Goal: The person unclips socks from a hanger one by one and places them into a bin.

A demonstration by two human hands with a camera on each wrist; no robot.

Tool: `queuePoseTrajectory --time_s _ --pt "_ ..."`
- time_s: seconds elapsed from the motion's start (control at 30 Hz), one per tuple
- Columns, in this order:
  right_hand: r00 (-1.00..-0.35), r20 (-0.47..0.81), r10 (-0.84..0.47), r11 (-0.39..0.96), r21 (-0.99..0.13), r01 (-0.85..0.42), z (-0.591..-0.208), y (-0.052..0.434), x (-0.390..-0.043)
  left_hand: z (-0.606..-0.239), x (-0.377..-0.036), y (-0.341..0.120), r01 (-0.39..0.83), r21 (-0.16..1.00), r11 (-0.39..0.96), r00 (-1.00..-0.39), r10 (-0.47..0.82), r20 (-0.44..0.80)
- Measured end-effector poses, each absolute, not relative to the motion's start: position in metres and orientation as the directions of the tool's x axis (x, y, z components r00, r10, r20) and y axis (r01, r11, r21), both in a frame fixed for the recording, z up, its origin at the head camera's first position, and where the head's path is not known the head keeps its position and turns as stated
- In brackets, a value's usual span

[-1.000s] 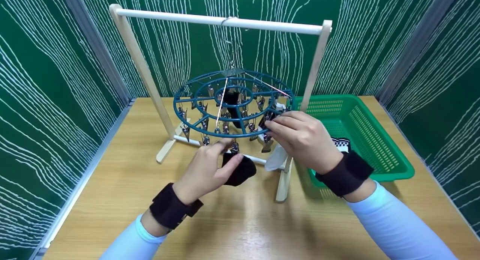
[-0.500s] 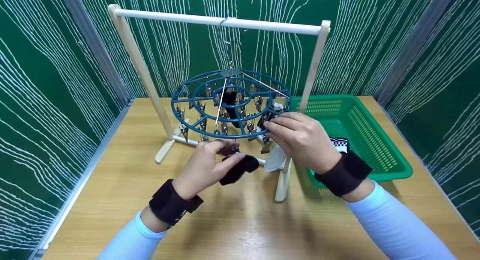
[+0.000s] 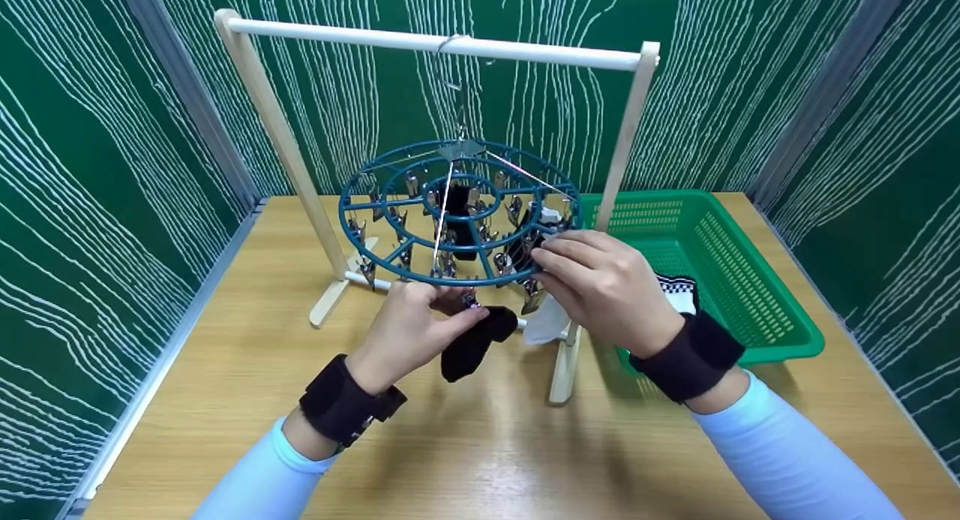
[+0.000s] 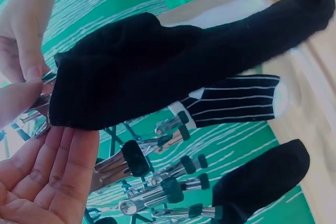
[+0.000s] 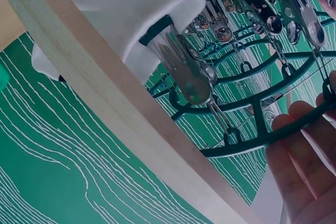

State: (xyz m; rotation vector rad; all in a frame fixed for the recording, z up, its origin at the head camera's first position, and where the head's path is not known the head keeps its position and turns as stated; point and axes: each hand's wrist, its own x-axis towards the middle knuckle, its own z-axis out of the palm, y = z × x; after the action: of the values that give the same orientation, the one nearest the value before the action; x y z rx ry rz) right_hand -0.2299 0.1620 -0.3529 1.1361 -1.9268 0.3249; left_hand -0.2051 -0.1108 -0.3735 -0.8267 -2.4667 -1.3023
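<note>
A teal round clip hanger (image 3: 360, 238) hangs from a wooden rack (image 3: 450, 43). My left hand (image 3: 459, 304) pinches a black sock (image 3: 474, 346) just under a metal clip (image 3: 469, 299) at the hanger's front rim. In the left wrist view the black sock (image 4: 157, 66) drapes past my fingers (image 4: 47, 171). My right hand (image 3: 541, 256) grips the rim on the right side, and its fingers (image 5: 302, 156) curl round the hanger rim (image 5: 252, 140). A white sock (image 3: 546, 323) hangs clipped below the right hand. Another black sock (image 3: 459, 220) hangs near the centre.
A green basket (image 3: 750, 280) stands at the right on the wooden table (image 3: 225, 370), holding a checkered sock (image 3: 679, 291). The rack's right post (image 3: 566, 362) stands between my hands and the basket. A striped sock (image 4: 231, 103) hangs among several clips. Green patterned walls enclose the table.
The black sock has unfolded from a bunch and now hangs longer from my left hand. The hanger has shifted slightly left. My right hand stays on the rim.
</note>
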Motion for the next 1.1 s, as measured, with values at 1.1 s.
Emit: queuePoseTrajectory --time_s 1.1 --pt "-0.606 0.566 -0.559 0.584 -0.25 -0.772 -0.447 0.15 -0.219 -0.379 -0.206 -0.113 0.571 0.682 0.457 -0.82 0.355 0.449"
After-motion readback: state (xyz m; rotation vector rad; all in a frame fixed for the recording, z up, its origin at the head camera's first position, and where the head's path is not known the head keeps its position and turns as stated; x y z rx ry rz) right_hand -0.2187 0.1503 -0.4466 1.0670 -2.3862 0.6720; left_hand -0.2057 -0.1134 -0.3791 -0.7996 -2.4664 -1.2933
